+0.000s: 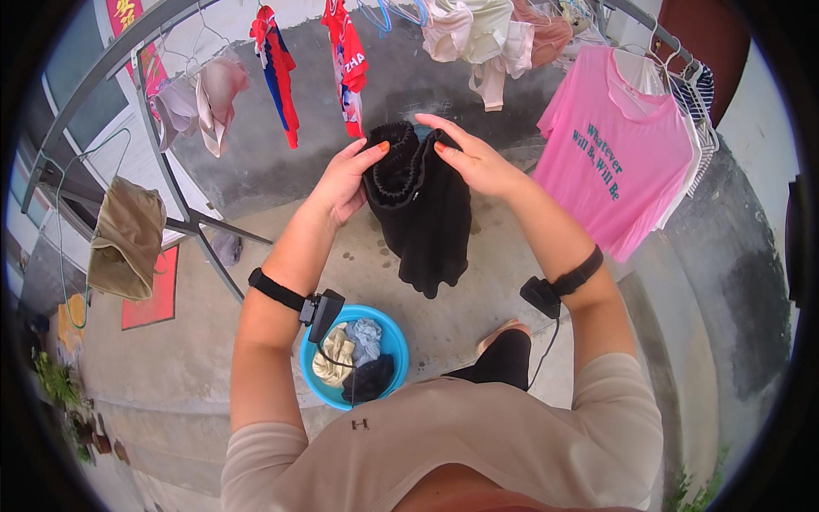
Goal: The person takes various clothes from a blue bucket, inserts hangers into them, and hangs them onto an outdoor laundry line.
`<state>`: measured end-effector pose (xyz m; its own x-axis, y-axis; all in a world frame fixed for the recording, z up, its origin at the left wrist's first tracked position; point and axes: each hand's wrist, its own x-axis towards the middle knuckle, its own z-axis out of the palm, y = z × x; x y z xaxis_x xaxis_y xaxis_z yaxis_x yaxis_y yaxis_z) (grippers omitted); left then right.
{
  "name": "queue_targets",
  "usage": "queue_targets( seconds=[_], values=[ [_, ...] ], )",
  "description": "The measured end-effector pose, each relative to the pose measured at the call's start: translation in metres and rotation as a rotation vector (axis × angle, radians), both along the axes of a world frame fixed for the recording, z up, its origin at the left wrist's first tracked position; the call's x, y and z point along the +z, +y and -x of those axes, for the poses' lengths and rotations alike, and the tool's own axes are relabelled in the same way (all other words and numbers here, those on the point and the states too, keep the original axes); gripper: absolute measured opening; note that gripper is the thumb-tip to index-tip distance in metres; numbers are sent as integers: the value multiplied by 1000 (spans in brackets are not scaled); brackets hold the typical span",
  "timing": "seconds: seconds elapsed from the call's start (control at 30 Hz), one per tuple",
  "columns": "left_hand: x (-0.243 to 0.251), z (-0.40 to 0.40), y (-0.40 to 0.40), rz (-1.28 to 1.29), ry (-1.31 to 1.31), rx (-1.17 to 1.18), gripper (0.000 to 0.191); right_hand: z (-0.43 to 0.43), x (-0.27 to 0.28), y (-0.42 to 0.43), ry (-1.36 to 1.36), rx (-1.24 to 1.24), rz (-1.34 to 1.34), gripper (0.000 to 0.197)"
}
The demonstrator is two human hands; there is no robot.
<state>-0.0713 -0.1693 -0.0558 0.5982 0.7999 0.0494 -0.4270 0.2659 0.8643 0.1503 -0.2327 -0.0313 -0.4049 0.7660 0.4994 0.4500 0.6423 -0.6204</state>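
Observation:
A black garment [435,230] with a gathered elastic waistband hangs between my two hands, its opening facing up towards me. My left hand [349,173] grips the left side of the waistband, thumb on top. On the right side, my right hand [473,157] pinches the edge between thumb and fingers, with its index finger stretched out past it. Below, a blue plastic basin [402,345] on the ground holds crumpled clothes: a cream one [334,358], a light blue one [366,339] and a black one [371,379].
A metal drying rack [192,224] frames the left and top. From it hang a pink T-shirt [614,147] at right, red garments [349,57], underwear [480,32], bras [214,96] and khaki trousers [128,243]. A red mat [153,294] lies on the concrete.

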Motion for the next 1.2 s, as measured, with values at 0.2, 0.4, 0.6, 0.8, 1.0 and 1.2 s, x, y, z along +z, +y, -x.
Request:
queue_targets(
  seconds=[0.2, 0.4, 0.6, 0.8, 1.0, 1.2],
  values=[
    [37, 42, 25, -101, 221, 291, 23, -36, 36, -19, 493, -179, 224, 28],
    [71, 32, 31, -248, 543, 402, 28, -55, 43, -20, 50, -159, -61, 38],
    [86, 31, 39, -363, 765, 484, 18, -71, 43, -37, -377, -357, -91, 34],
    [78, 33, 52, -373, 806, 517, 18, -70, 32, -39, -664, -358, -150, 26],
    [56, 43, 67, -864, 1234, 475, 14, -79, 26, -18, -660, -414, -323, 19],
    [41, 51, 61, -746, 1068, 460, 18, -72, 42, -21, -591, -550, -219, 19]
  ],
)
